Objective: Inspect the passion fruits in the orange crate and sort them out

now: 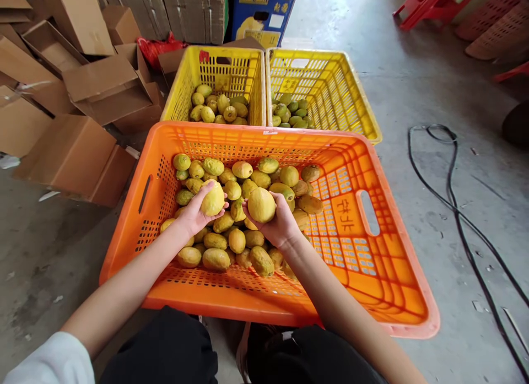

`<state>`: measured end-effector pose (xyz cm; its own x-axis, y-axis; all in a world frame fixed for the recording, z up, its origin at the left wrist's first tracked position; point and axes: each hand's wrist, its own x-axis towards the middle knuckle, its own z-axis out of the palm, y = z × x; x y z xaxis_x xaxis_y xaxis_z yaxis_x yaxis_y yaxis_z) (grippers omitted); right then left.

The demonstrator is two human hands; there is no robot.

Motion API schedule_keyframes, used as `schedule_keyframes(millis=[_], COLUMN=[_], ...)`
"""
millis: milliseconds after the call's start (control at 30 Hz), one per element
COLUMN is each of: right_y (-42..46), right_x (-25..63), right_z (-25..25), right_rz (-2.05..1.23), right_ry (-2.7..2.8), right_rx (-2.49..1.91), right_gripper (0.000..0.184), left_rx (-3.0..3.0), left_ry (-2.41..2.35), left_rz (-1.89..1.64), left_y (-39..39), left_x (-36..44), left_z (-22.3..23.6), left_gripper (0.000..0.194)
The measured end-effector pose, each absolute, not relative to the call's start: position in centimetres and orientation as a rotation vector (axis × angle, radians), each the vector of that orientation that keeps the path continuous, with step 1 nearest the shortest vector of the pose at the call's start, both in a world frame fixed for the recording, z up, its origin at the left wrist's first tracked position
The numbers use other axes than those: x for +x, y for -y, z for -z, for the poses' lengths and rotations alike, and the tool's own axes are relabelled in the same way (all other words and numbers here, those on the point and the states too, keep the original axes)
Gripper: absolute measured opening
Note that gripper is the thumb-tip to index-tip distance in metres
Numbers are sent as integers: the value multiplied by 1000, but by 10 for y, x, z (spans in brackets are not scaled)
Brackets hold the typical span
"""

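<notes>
A big orange plastic crate (pixel 359 252) stands on the floor in front of me, its left half filled with several yellow-green lemons (pixel 231 218). My left hand (pixel 194 216) is closed round one yellow lemon (pixel 213 200) held above the pile. Just to its right, my right hand (pixel 279 224) grips another yellow lemon (pixel 261 205). Both held fruits hover over the middle of the heap, a few centimetres apart.
Behind the orange crate stand two yellow crates: the left yellow crate (pixel 184 92) and the right yellow crate (pixel 351 97), each holding several lemons. Flattened cardboard boxes (pixel 78 97) pile up at left. A black cable (pixel 450 196) snakes over the concrete floor at right. Red plastic items (pixel 425 4) lie far right.
</notes>
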<state>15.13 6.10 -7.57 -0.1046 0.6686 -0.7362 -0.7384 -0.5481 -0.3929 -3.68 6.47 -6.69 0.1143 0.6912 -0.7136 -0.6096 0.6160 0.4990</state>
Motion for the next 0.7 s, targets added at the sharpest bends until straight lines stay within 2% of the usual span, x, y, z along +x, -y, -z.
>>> schedule_keyframes(millis=[167,300,533,700], right_y=[-56,-52,-52,-54], right_x=[152,149,147,149], right_z=[74,68,65,62], right_rz=[-1774,-1695,-1678,-1695], right_ry=[71,240,303,228], right_rx=[-1177,-1195,-1174,-1236], right_gripper=[27,29,24,24], left_rx=[66,79,64,44], left_ry=[-1072,-1063,-929,-961], left_rz=[-1054,-1029,-994,-990], left_y=[-61,-60,-60,-60], left_x=[-34,-32,-32,-34], left_z=[70,68,67,66], left_gripper=[23,13,38,34])
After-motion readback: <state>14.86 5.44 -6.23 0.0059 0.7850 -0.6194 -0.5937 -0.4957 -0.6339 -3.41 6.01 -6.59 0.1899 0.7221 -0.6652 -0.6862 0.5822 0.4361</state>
